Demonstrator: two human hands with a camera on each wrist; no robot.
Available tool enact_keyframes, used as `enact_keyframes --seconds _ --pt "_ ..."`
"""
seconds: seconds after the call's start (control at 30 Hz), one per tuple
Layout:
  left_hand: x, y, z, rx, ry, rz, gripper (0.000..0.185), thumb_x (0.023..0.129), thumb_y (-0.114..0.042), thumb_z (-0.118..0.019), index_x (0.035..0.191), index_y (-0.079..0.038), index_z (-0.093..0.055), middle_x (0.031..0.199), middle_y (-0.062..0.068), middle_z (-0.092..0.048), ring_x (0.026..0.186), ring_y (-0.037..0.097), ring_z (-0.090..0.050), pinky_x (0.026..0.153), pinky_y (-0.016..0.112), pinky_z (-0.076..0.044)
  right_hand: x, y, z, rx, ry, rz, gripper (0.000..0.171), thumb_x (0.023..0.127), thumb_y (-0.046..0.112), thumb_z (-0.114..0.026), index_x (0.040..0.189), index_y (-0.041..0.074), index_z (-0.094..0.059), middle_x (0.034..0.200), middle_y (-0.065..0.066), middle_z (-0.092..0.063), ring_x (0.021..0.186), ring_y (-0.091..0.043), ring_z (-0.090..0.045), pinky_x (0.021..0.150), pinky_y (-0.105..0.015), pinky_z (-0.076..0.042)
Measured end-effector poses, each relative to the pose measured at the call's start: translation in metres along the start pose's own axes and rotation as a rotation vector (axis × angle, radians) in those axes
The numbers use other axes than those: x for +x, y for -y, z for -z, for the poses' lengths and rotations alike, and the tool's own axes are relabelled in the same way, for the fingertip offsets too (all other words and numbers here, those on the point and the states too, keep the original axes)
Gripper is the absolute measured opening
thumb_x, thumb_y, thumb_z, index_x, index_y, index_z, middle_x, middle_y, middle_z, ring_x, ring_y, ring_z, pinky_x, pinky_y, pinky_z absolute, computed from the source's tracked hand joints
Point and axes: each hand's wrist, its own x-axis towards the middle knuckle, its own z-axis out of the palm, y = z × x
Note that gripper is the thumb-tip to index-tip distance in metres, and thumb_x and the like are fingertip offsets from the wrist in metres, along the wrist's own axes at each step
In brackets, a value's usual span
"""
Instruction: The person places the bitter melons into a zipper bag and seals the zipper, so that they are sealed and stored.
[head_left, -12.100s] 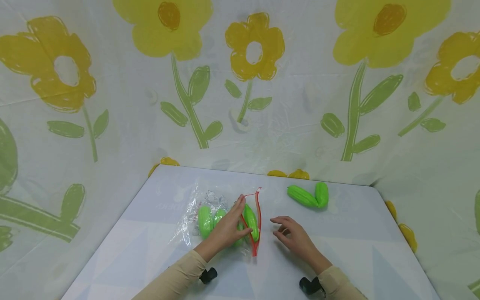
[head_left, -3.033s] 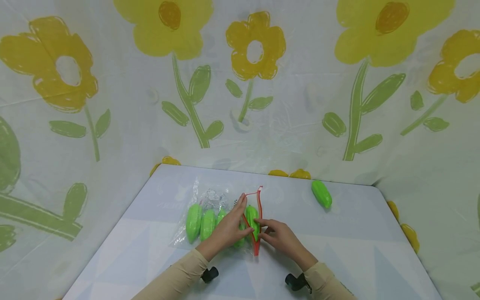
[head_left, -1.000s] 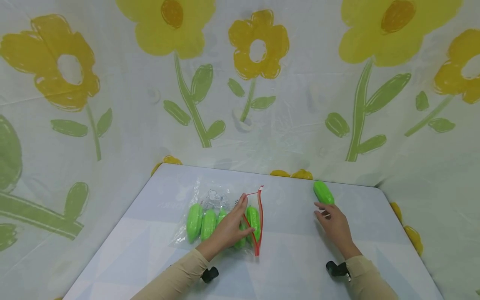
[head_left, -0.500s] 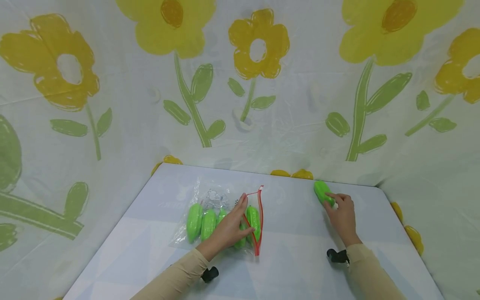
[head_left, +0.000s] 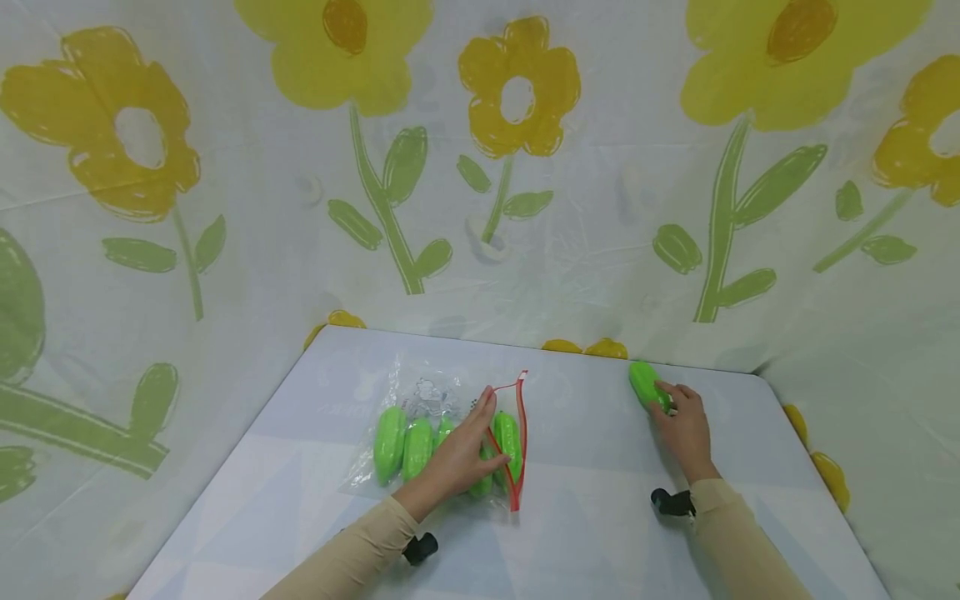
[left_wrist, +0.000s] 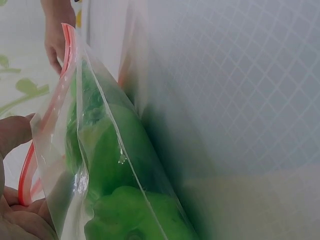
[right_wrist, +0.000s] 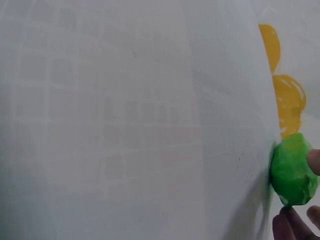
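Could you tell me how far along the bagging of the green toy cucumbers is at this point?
Mostly done: several green cucumbers already lie inside the clear zip bag, and the left hand holds its red-edged mouth open. In hand: the right hand closes its fingers on the last cucumber at the table's far edge. Left: bagging it and closing the bag.

Bright, even, diffuse light throughout; no single source apparent. Faint, soft shadows only, close under the hands and along the clear bag (head_left: 420, 425) on the table (head_left: 585, 517). Small glints on the bag's plastic in head and left wrist views. Head view sharp, with wide-angle bowing toward the edges of the flowered sheet (head_left: 225, 208). Left wrist view: bag (left_wrist: 100, 150) fairly crisp, tabletop beyond blurred. Right wrist view: soft, hazy, washed out; green toy (right_wrist: 294, 170) slightly blurred.
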Motion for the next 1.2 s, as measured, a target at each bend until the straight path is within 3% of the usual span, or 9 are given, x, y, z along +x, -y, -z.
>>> enact_keyframes --seconds 0.27,0.5,0.73,1.2 --pt "0.001 0.001 0.0 -0.002 0.0 -0.007 0.098 0.08 -0.038 -0.071 0.15 -0.014 -0.006 0.156 -0.002 -0.002 0.138 0.021 -0.023 0.1 0.037 -0.041 0.0 0.004 0.003 -0.021 0.053 0.007 0.045 0.091 0.016 -0.058 0.134 0.007 -0.049 0.127 -0.027 -0.047 0.105 -0.04 -0.051 0.081 -0.05 -0.045" --pt "0.001 0.002 -0.001 -0.006 0.008 0.002 0.098 0.081 -0.038 -0.07 0.15 -0.016 -0.005 0.156 -0.006 0.001 0.139 0.02 -0.021 0.101 0.037 -0.04 -0.01 0.005 0.006 -0.055 0.094 0.034 0.045 0.089 0.019 -0.06 0.132 0.007 -0.051 0.119 -0.026 -0.05 0.1 -0.039 -0.055 0.078 -0.048 -0.048" --pt "0.001 0.002 -0.001 -0.001 0.007 0.008 0.099 0.08 -0.039 -0.071 0.15 -0.017 -0.004 0.156 -0.007 0.002 0.139 0.019 -0.021 0.1 0.035 -0.042 -0.032 0.004 0.002 -0.05 0.093 0.093 0.043 0.087 0.021 -0.064 0.127 0.01 -0.056 0.109 -0.019 -0.054 0.092 -0.032 -0.059 0.072 -0.041 -0.051" --pt "0.002 0.001 -0.002 0.012 0.012 0.015 0.099 0.08 -0.04 -0.071 0.15 -0.018 -0.004 0.156 -0.008 0.003 0.14 0.017 -0.019 0.099 0.034 -0.042 -0.079 0.028 -0.003 -0.04 0.126 0.111 0.041 0.083 0.019 -0.068 0.123 0.014 -0.06 0.098 -0.012 -0.054 0.082 -0.023 -0.059 0.067 -0.033 -0.05"
